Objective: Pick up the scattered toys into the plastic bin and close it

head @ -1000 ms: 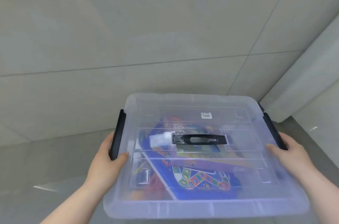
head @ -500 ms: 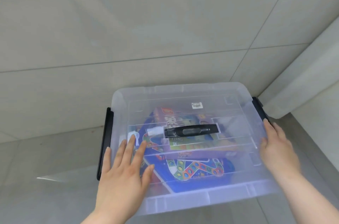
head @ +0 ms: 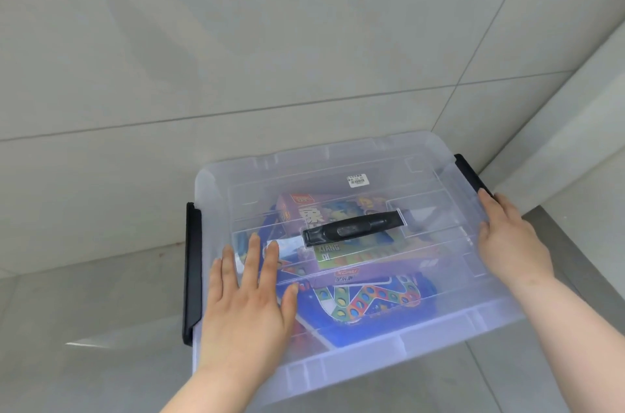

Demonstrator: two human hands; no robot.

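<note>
The left hand [head: 243, 307] lies flat on the clear lid [head: 338, 172], fingers straight and a little apart. The right hand [head: 510, 243] rests on the lid's right edge, fingers straight and close together. Under the lid, bright toy boxes [head: 372, 307] lie inside the plastic bin [head: 355, 368]. It has 2 black clips [head: 192, 270], 1 on each side. The bin sits on the grey floor [head: 84, 328] by the tiled wall [head: 236, 40].
</note>
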